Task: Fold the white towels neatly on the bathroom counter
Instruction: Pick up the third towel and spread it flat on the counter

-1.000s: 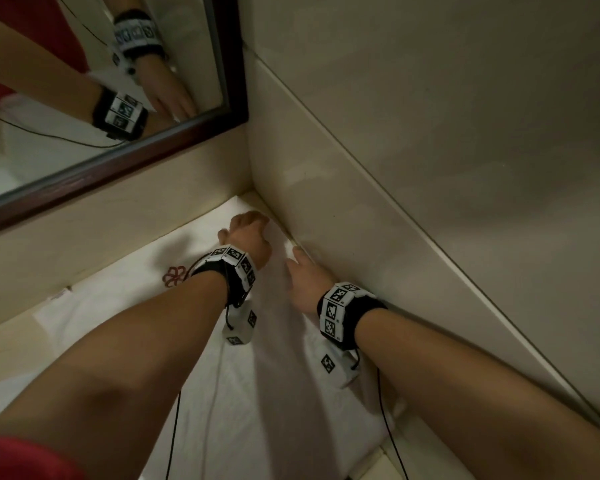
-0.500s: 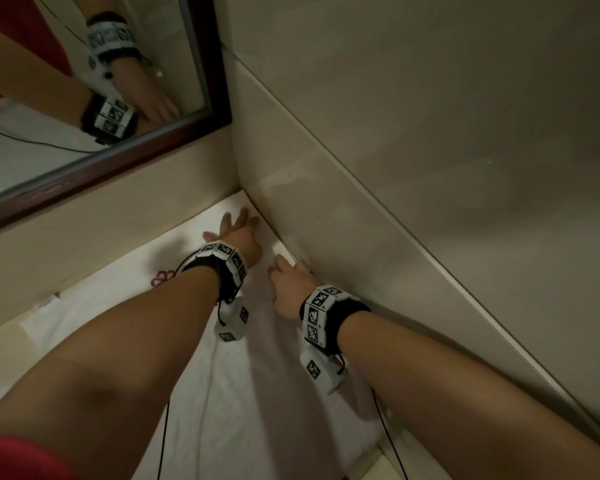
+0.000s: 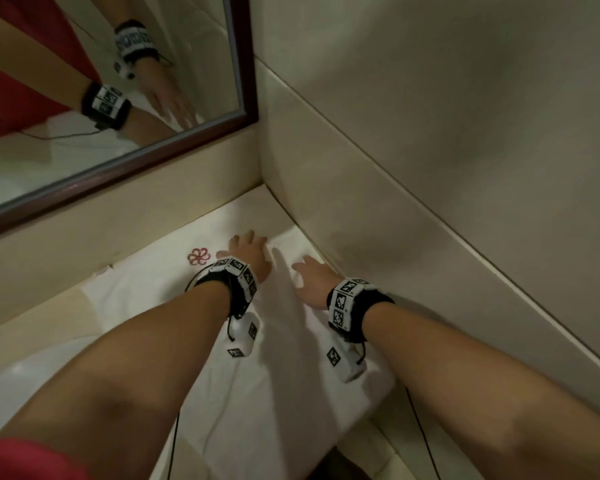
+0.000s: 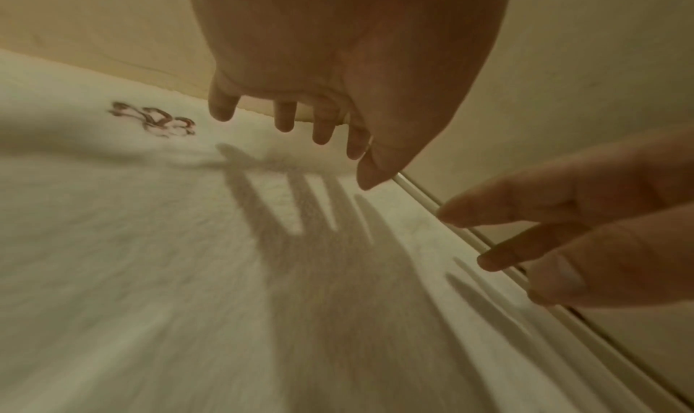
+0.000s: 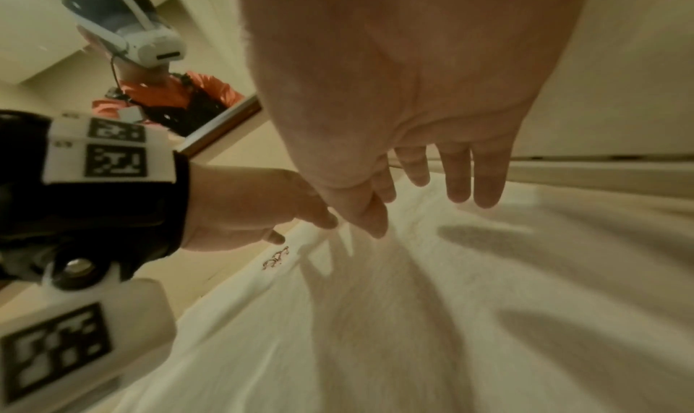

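Beige tiled walls meet at the surface's (image 3: 32,327) far right corner, where I see the white terry towel with a red flower emblem (image 3: 284,393) spread, its long axis running from that corner toward me. A second ago my left hand (image 3: 248,249) was clenched; now both it and my right hand (image 3: 312,278) hover flat, fingers released. Only the right wrist view shows my reflected headset (image 5: 124,24).

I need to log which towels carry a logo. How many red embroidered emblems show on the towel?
1. The red emblem sits on the white towel near the back wall, just beside the left hand. Folded layers may hide others.
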`<action>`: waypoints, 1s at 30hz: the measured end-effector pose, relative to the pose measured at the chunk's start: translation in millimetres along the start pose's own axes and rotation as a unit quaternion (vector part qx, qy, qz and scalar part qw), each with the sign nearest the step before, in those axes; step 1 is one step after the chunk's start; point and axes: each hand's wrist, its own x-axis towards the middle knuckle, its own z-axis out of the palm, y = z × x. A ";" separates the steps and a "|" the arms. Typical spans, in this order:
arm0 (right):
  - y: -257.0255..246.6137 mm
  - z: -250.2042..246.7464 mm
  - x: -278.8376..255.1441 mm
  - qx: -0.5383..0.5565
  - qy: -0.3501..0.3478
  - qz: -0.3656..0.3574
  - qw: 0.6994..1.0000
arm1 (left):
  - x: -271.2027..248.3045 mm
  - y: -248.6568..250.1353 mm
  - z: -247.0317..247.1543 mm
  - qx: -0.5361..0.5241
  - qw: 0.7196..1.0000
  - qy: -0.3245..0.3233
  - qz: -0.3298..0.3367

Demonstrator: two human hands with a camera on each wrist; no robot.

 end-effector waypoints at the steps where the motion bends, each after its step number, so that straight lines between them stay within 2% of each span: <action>1: -0.9 4.0 -13.8 0.007 0.005 0.004 1.000 | -11.4 -1.6 2.2 0.001 1.000 -0.001 0.010; 11: 14.4 82.3 -146.0 0.101 0.059 0.068 0.991 | -133.4 17.3 59.6 0.043 0.994 -0.012 0.095; 18: 50.5 149.0 -207.1 0.230 0.083 0.133 0.961 | -192.6 50.5 99.7 0.096 0.982 -0.026 0.158; 25: 75.8 183.2 -221.2 0.363 0.104 0.146 0.914 | -213.6 89.2 125.2 0.092 0.977 -0.046 0.187; 30: 86.6 193.2 -200.5 0.398 0.084 0.122 0.905 | -203.0 110.8 132.8 0.149 0.968 -0.047 0.198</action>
